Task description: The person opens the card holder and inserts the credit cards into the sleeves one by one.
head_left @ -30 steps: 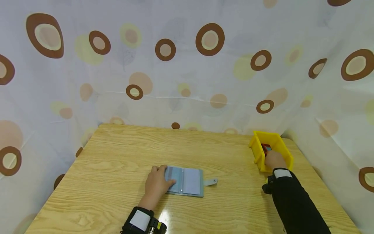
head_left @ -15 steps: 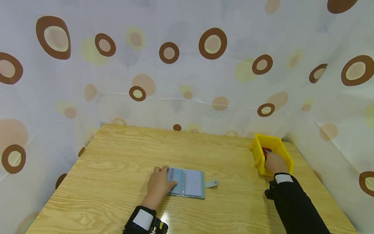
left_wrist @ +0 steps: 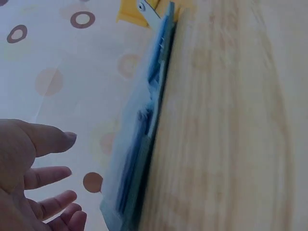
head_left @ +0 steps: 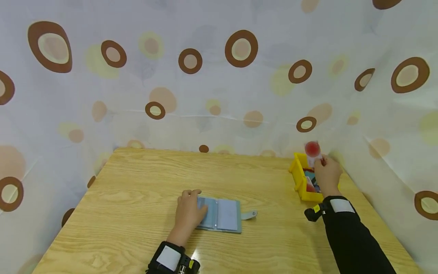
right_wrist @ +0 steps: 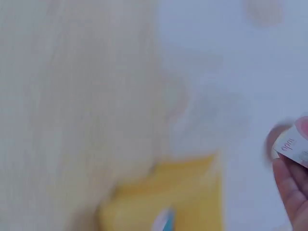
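Looks like a screened-off indoor nook; can't be told for home or lab. Hung with spotted sheeting from nine through twelve to three o'clock, around a desk towards six.

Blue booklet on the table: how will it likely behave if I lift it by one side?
The blue booklet will probably fold at its spine, since it lies open in two halves. Its covers seem fairly stiff, their edges looking straight. The strap sticks out unfastened, so it may swing or catch.
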`<state>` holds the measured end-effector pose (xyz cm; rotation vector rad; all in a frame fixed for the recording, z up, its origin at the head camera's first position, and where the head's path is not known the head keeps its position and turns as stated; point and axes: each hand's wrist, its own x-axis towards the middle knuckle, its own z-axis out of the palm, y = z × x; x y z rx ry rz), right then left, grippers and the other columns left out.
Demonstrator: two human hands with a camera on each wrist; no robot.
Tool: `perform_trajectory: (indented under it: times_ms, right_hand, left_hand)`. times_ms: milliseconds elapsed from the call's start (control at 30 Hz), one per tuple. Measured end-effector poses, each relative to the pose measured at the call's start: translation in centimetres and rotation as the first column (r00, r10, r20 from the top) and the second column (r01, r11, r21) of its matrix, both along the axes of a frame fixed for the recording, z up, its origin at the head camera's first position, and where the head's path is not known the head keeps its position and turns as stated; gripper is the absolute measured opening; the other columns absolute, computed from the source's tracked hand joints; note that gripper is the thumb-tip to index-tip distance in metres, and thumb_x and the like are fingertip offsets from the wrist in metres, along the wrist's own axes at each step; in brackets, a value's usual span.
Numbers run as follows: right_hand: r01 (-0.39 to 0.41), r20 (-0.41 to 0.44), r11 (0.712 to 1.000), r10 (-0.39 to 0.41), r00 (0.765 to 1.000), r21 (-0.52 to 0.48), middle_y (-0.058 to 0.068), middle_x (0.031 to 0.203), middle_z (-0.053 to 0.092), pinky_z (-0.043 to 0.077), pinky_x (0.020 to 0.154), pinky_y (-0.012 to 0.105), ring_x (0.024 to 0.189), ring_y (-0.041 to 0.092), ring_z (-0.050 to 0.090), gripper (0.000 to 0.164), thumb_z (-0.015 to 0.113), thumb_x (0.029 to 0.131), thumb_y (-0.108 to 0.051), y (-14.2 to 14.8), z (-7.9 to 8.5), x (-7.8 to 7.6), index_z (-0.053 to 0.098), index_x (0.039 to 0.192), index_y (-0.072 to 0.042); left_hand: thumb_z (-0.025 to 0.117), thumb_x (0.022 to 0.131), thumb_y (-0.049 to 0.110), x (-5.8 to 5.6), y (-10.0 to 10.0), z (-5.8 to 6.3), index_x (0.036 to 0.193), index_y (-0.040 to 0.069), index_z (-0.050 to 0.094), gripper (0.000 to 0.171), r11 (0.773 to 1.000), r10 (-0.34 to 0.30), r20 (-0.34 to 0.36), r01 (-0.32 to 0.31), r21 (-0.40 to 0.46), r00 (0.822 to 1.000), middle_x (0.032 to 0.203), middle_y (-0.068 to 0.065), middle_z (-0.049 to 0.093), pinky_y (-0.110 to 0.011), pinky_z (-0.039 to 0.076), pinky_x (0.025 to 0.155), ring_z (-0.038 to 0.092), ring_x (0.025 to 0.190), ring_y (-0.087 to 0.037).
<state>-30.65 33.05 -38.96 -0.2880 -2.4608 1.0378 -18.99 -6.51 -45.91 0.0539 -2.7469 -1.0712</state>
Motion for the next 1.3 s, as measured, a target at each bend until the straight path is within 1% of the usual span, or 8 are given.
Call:
perform_trajectory:
  times_ms: [67,133,333,500,667,833,1133,1300]
  right_hand:
    - [-0.091,-0.012,0.982,0.091,0.996,-0.165,0.016,0.108,0.062,0.048,0.070,0.014,0.084,0.017,0.055,0.037,0.047,0.101,-0.023,-2.4,1.9,0.7,0.060,0.122,0.005]
    - [-0.228,-0.044,0.906,0.228,0.973,-0.358,0.009,0.111,0.061,0.049,0.077,0.013,0.088,0.011,0.056,0.038,0.051,0.101,-0.023,-5.2,3.5,1.8,0.056,0.127,0.005]
    - [-0.521,-0.164,0.517,0.585,0.794,-0.679,0.000,0.102,0.060,0.053,0.082,0.024,0.089,0.013,0.061,0.012,0.055,0.099,-0.009,-13.3,5.0,6.6,0.064,0.107,-0.010]
    - [-0.557,-0.142,0.444,0.679,0.720,-0.702,0.005,0.095,0.059,0.056,0.078,0.029,0.081,0.015,0.061,0.008,0.055,0.097,-0.001,-18.1,4.5,9.7,0.060,0.102,-0.003]
    - [-0.599,-0.174,0.371,0.732,0.659,-0.709,0.006,0.089,0.056,0.056,0.076,0.031,0.076,0.012,0.060,0.008,0.053,0.096,0.003,-20.0,4.1,11.4,0.055,0.091,-0.002]
    - [-0.621,-0.149,0.391,0.755,0.638,-0.679,0.003,0.086,0.056,0.056,0.078,0.031,0.076,0.011,0.058,0.003,0.054,0.097,0.000,-20.0,3.7,11.4,0.055,0.094,0.001]
    - [-0.723,0.165,0.655,0.756,0.634,-0.221,0.021,0.127,0.058,0.045,0.099,0.041,0.117,0.034,0.056,0.045,0.066,0.093,-0.011,-18.0,0.2,10.1,0.051,0.132,0.007]
    - [-0.786,0.441,0.617,0.693,0.571,0.047,0.024,0.137,0.052,0.040,0.102,0.051,0.125,0.040,0.049,0.060,0.073,0.088,-0.018,-17.7,-2.6,10.0,0.048,0.136,0.008]
  left_hand:
    - [0.075,0.084,0.018,-0.1,0.2,0.6,0.121,0.002,0.063,0.042,0.996,-0.043,-0.045,0.046,0.074,0.998,0.117,-0.021,0.057,-0.048,0.049,0.081,0.055,0.104,-0.038]
    - [0.071,0.089,0.016,-0.1,0.5,1.5,0.121,0.003,0.063,0.036,0.976,-0.101,-0.069,0.113,0.188,0.992,0.116,-0.018,0.059,-0.045,0.051,0.080,0.058,0.102,-0.034]
    - [0.064,0.095,0.023,0.3,1.9,5.3,0.123,0.008,0.064,0.032,0.794,-0.230,-0.142,0.270,0.545,0.963,0.113,-0.009,0.065,-0.037,0.051,0.084,0.062,0.095,-0.021]
    - [0.067,0.093,0.019,0.9,3.1,8.4,0.119,0.002,0.064,0.031,0.664,-0.192,-0.219,0.291,0.689,0.957,0.110,-0.012,0.065,-0.028,0.053,0.078,0.063,0.094,-0.022]
    - [0.068,0.090,0.010,1.9,3.2,9.7,0.106,-0.001,0.068,0.019,0.692,-0.117,-0.235,0.249,0.678,0.965,0.097,-0.012,0.067,-0.022,0.052,0.071,0.062,0.084,-0.019]
    - [0.069,0.089,0.008,2.1,2.6,10.0,0.104,-0.001,0.070,0.017,0.721,-0.109,-0.237,0.241,0.650,0.965,0.091,-0.012,0.067,-0.021,0.051,0.066,0.060,0.081,-0.018]
    - [0.073,0.086,0.006,0.9,0.3,6.7,0.120,0.005,0.067,0.034,0.842,-0.054,-0.088,0.093,0.531,0.995,0.084,-0.007,0.067,-0.026,0.053,0.059,0.063,0.071,-0.016]
    - [0.073,0.083,0.002,0.4,-0.4,4.0,0.114,-0.002,0.069,0.031,0.923,-0.064,0.016,0.053,0.381,0.998,0.082,-0.009,0.067,-0.027,0.050,0.057,0.063,0.070,-0.017]
